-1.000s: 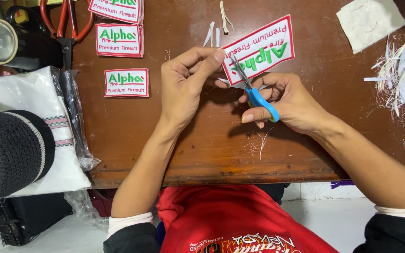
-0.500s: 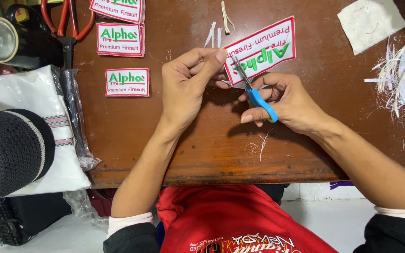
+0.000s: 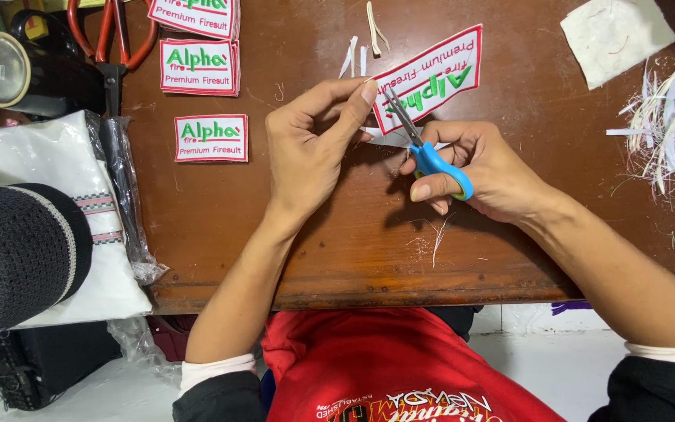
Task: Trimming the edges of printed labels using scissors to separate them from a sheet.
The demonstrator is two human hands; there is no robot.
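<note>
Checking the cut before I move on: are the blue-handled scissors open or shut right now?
Open. The blue-handled scissors in the right hand show two blades spread in a narrow V at the edge of the patch, which the left hand holds.

Patch (image 3: 431,78) near edge hidden behind left hand (image 3: 306,156); orange scissors (image 3: 111,39) cropped.

Brown wooden table (image 3: 337,250) carries patches (image 3: 211,138), white offcuts (image 3: 669,129), red-handled shears (image 3: 111,39)
</note>
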